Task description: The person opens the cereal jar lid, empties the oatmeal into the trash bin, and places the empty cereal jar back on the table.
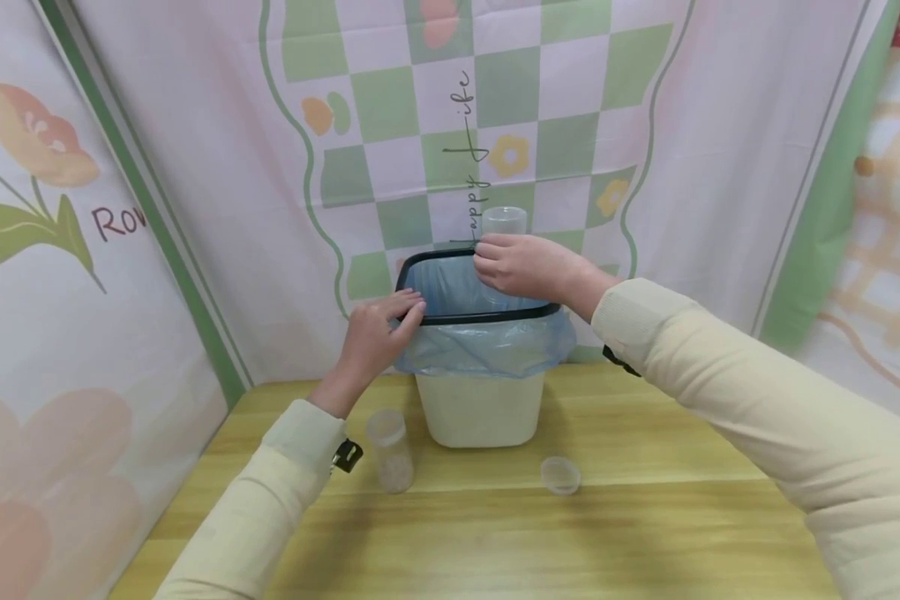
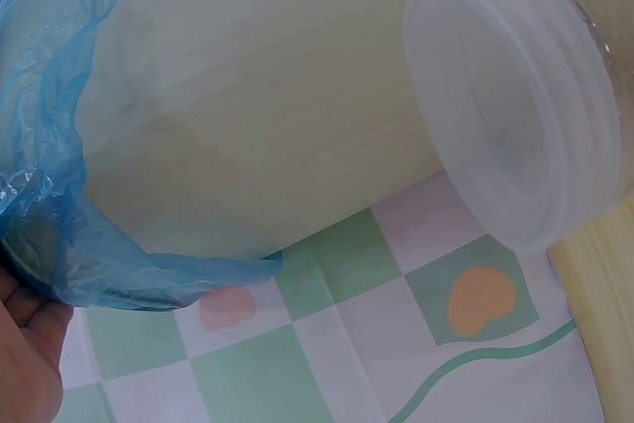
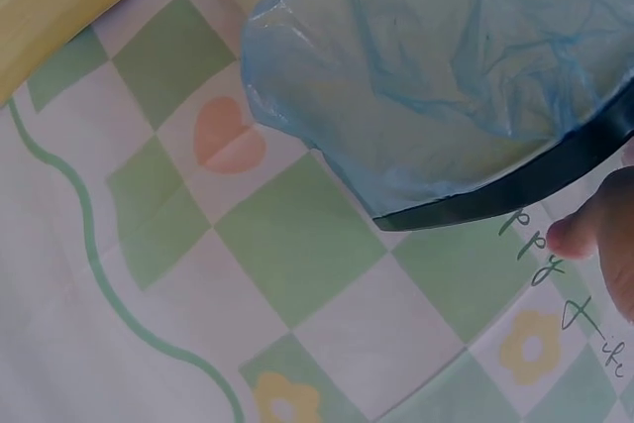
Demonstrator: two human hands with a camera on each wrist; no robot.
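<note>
A trash bin [image 1: 482, 412] with a pale body and black rim stands on the table, lined with a blue plastic bag [image 1: 487, 346]. My left hand [image 1: 375, 333] holds the rim at its left front corner, fingers reaching over the edge. Above the bin's right side, my right hand [image 1: 525, 267] grips a clear plastic jar [image 1: 505, 218]. One end of that jar shows above the fingers; what is inside it cannot be made out. Below my left wrist, a second clear jar [image 1: 392, 450] stands upright with pale contents low down; its frosted neck [image 2: 515, 96] shows in the left wrist view.
A round translucent lid [image 1: 560, 475] lies on the wooden table [image 1: 480, 533], right of the bin's front. Behind the bin hangs a checkered, printed curtain [image 1: 390, 100]. More printed cloth [image 1: 67, 333] hangs on the left side, and another on the right.
</note>
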